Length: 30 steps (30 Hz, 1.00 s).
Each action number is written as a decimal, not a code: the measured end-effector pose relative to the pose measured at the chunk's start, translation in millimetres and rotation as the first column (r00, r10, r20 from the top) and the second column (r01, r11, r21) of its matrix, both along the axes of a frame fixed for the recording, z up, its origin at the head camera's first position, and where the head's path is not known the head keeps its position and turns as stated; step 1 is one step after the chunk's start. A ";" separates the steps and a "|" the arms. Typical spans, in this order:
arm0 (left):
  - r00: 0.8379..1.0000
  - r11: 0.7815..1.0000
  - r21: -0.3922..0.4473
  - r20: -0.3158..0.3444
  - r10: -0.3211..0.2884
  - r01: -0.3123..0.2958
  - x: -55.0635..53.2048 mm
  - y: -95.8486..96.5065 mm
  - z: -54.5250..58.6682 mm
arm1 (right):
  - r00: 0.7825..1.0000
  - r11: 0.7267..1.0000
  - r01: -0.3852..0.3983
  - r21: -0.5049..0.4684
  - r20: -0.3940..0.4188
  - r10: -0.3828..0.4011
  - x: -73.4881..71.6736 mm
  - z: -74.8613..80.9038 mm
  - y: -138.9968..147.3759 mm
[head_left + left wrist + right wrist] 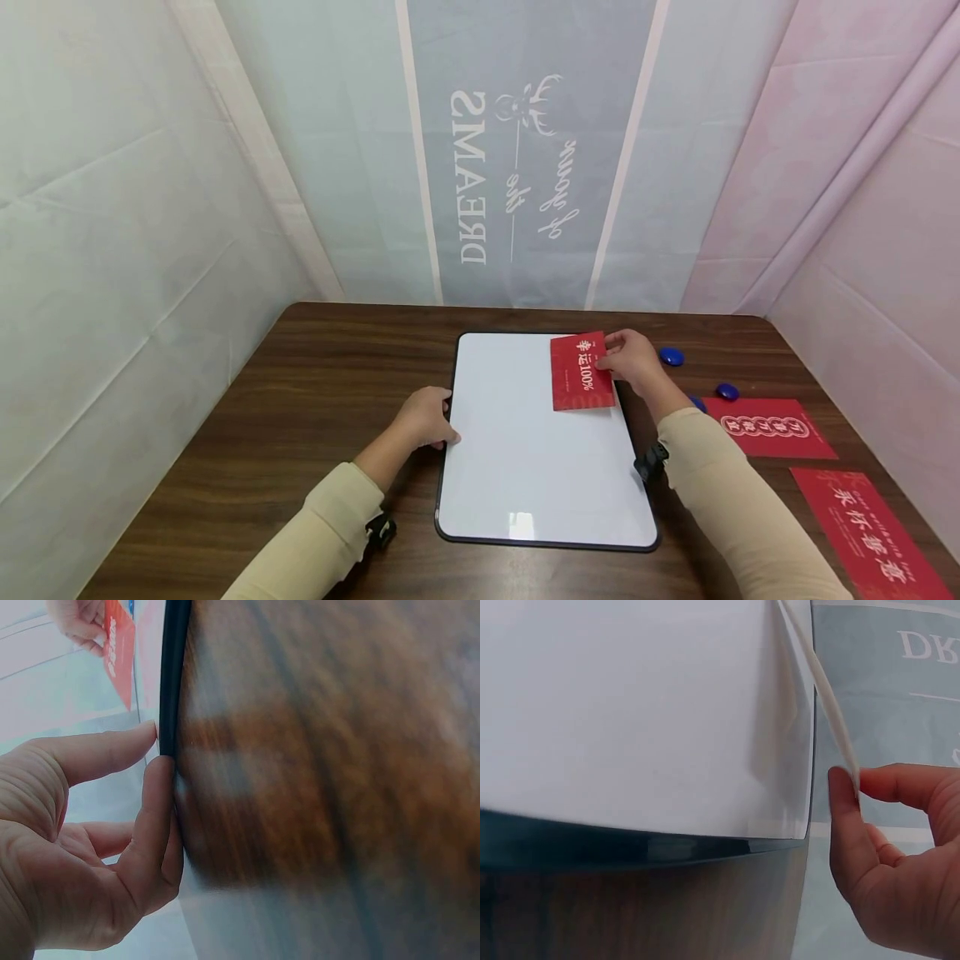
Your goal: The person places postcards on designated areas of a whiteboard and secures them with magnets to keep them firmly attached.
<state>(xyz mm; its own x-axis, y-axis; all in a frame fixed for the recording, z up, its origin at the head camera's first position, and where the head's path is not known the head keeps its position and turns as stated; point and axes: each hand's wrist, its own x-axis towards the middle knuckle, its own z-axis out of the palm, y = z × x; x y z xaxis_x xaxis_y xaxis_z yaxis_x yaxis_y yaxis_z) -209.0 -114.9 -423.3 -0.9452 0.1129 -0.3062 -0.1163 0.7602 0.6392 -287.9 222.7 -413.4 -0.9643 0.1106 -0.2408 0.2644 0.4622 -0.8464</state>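
A whiteboard [525, 475] with a thin black frame [174, 667] lies on the brown wood-grain table. At its left edge, my left hand [427, 418] grips the frame between thumb and fingers. My right hand [632, 360] pinches a red envelope [577, 375] with pale lettering by its right edge, over the board's upper right corner. In the right wrist view the envelope [829, 705] appears nearly edge-on, tilted up off the white surface, between thumb and fingertip. Whether its far edge touches the board, I cannot tell.
Right of the board lie blue round discs [671, 357] like magnets, one partly hidden by the right arm. A second red envelope [772, 427] and a third red envelope [870, 533] lie nearer the right edge. A printed cloth backdrop [517, 275] rises behind the table [315, 400].
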 end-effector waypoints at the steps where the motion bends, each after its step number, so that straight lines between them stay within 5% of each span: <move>1: 1.000 1.000 -0.001 -0.002 -0.002 0.002 0.1 -0.1 0.4 | 1.000 1.000 -0.004 0.010 0.003 0.004 -0.7 0.1 -0.4; 9: 1.000 1.000 -0.004 -0.008 -0.007 0.007 0.8 -0.1 2.2 | 0.995 0.988 -0.042 0.148 0.096 0.028 -5.3 1.4 -3.6; 19: 1.000 1.000 0.003 -0.003 -0.006 0.006 2.4 1.1 2.4 | 0.992 0.949 -0.102 0.298 0.107 0.073 -3.3 -0.7 -7.7; 30: 1.000 1.000 -0.004 -0.007 -0.010 0.010 2.4 0.6 2.5 | 0.988 0.858 -0.153 0.491 0.105 0.116 -1.8 3.4 -19.0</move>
